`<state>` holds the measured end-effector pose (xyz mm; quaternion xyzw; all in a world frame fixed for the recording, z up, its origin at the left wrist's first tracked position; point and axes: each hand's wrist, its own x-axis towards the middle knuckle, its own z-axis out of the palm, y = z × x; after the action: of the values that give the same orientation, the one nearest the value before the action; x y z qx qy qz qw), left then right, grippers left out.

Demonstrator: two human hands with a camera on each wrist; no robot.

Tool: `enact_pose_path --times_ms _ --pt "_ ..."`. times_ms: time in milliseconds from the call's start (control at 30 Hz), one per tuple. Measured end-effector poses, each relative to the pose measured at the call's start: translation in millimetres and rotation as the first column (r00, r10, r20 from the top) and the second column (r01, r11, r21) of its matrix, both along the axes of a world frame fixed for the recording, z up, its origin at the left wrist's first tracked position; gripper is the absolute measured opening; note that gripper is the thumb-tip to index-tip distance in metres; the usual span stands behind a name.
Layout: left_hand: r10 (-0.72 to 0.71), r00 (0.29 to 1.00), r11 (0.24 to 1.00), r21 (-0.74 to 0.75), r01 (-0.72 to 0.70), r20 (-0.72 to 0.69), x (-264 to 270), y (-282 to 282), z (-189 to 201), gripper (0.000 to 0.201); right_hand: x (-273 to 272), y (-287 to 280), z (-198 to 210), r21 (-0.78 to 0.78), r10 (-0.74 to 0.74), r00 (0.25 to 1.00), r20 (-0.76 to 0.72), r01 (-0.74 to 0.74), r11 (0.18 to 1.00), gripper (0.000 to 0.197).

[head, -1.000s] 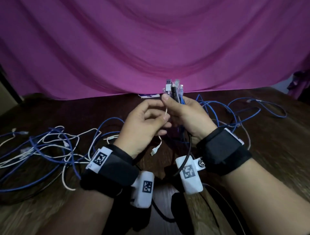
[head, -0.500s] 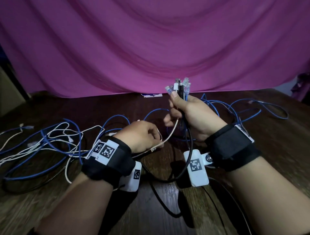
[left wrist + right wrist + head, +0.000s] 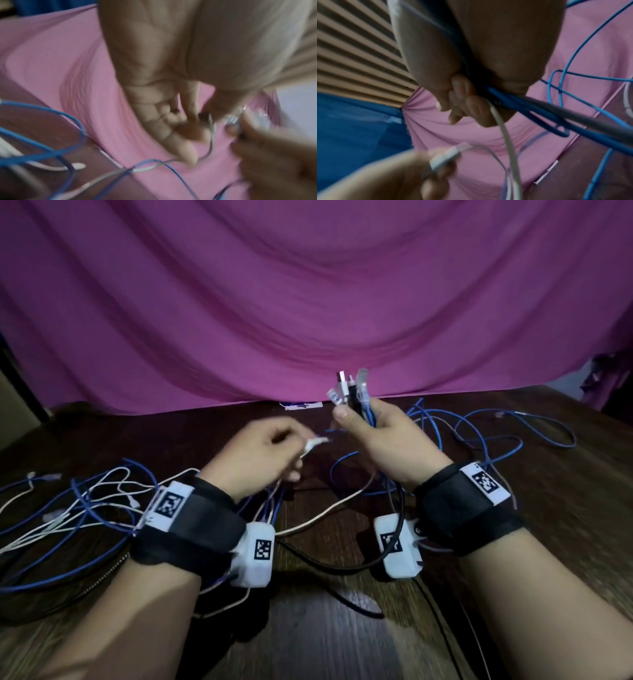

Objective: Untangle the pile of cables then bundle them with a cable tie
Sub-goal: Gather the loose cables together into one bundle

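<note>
A: What do we record for the right hand (image 3: 383,436)?
B: Its fingers are curled tight round a bunch of cable ends (image 3: 352,392), the plugs standing just above the thumb.
A: And the left hand (image 3: 260,453)?
B: We see its fingertips pinching a white connector (image 3: 313,444); loose blue and white cables (image 3: 85,508) lie behind that wrist on the table (image 3: 342,638).
</note>
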<state>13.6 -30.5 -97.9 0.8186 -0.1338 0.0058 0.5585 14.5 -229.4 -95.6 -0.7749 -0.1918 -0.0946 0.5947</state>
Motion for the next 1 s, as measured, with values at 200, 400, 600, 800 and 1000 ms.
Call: enact_pose_path --times_ms 200,400,600,800,1000 --pt "-0.001 0.994 0.901 -0.432 0.049 0.11 -11.5 -10.5 23.6 0.019 -0.2 11.4 -4.3 -0.028 0.122 0.991 0.05 -0.121 0.992 0.022" --pt "0.037 0.967 0.942 -0.333 0.051 0.253 -17.3 -20.2 19.5 0.06 1.9 8.0 7.1 -0.028 -0.173 0.963 0.206 0.182 0.983 0.035" --pt "-0.138 0.922 0.957 -0.19 0.217 0.361 -11.0 -39.2 34.8 0.129 -5.3 31.9 60.1 0.563 0.358 0.933 0.016 -0.304 0.768 0.04" --pt "-0.202 0.946 0.9 -0.334 0.281 0.252 7.2 -37.2 77.6 0.058 7.1 37.4 141.5 0.552 0.352 0.936 -0.008 -0.289 0.782 0.043" --pt "-0.147 0.898 0.972 0.228 0.054 0.414 19.1 -8.0 79.3 0.025 3.3 11.4 247.4 0.305 0.167 0.979 0.114 -0.194 0.932 0.038"
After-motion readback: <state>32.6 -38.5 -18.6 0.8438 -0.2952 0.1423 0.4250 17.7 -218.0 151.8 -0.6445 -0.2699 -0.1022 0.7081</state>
